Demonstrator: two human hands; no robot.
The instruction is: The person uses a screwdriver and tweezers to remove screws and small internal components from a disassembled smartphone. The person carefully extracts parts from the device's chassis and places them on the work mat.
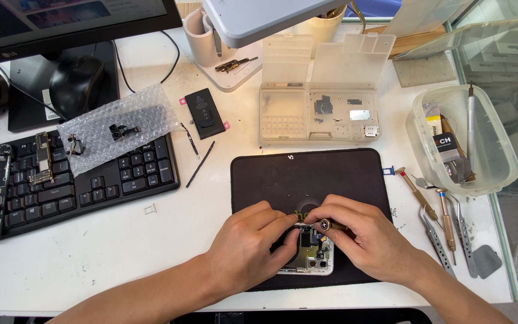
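An opened phone (pixel 313 255) with a white frame lies on a black work mat (pixel 307 174) near the table's front edge. My left hand (pixel 250 243) grips the phone's left side and top, fingers curled over it. My right hand (pixel 364 234) holds a small screwdriver (pixel 326 225) with a black and gold cap, its tip hidden down inside the phone. Both hands touch over the phone.
A black keyboard (pixel 91 180) at left carries bubble wrap (pixel 115 126) with small parts. A phone battery (pixel 204 113) lies behind the mat. A clear parts organiser (pixel 319 114) stands open at the back. A plastic tub (pixel 469 144) and several hand tools (pixel 445 222) lie right.
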